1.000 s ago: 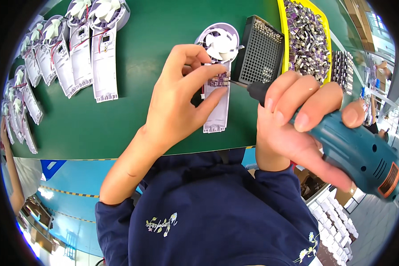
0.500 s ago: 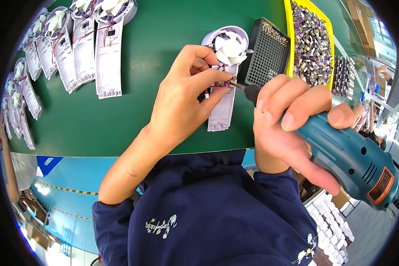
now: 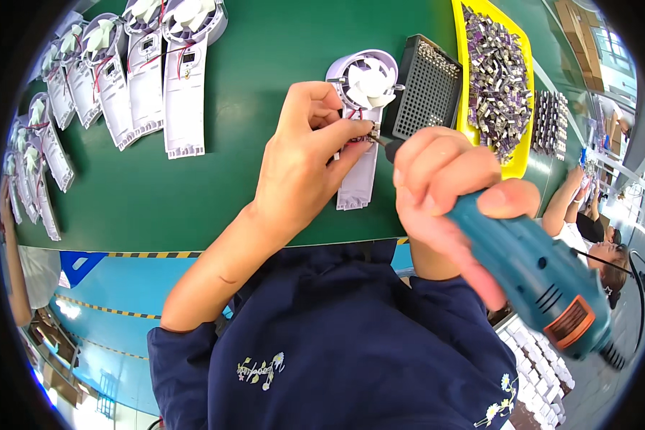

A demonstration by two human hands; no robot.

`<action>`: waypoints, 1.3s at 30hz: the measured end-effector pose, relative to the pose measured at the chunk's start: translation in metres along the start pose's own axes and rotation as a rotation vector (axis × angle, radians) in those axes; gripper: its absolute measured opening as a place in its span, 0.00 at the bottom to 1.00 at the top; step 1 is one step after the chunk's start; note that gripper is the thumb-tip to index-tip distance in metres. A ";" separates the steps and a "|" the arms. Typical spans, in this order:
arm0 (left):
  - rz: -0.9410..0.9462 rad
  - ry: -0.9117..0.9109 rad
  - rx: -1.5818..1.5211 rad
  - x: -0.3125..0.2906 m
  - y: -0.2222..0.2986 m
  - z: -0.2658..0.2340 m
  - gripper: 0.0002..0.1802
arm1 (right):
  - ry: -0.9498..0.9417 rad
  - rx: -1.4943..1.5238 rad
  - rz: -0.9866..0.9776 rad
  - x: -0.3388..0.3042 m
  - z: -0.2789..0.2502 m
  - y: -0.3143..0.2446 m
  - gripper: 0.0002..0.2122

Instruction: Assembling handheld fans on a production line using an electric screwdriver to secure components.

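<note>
My right hand is wrapped round a teal electric screwdriver, whose dark nose points up and left. Its thin bit meets a small circuit board on a white handheld-fan shell, which lies on the table. My left hand is closed, thumb and forefinger pinching at the board beside the bit and hiding much of it. Above these fingers sits the white fan blade in the round end of the shell, with red wires below it. The screw itself is too small to make out.
A black perforated screw tray stands right of the shell, then a yellow bin of small circuit boards and more boards in rows. At the left lie several fan shells on the green table. Another person is at far right.
My right hand and the screwdriver have shifted left, and the tool's rear end has swung lower. The bit stays at the board. My left hand keeps almost the same place.
</note>
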State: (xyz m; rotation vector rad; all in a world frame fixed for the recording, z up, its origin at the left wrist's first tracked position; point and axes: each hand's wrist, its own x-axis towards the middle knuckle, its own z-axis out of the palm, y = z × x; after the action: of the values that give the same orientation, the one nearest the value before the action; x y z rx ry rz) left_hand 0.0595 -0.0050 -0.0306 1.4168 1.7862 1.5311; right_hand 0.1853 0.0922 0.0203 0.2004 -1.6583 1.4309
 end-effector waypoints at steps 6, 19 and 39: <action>-0.003 -0.056 -0.002 0.001 -0.002 -0.007 0.15 | 0.056 0.063 -0.011 0.003 -0.003 0.010 0.42; -0.098 -0.122 0.045 0.007 0.005 -0.010 0.20 | 0.002 0.011 -0.017 0.007 -0.010 0.006 0.43; -0.167 -0.184 0.051 0.011 0.011 -0.007 0.16 | -0.030 0.024 0.029 0.014 -0.013 -0.008 0.44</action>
State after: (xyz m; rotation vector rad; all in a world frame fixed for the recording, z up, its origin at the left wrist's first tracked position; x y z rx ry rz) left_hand 0.0544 -0.0003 -0.0156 1.3469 1.7927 1.2391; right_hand 0.1890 0.1071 0.0343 0.2128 -1.6753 1.4766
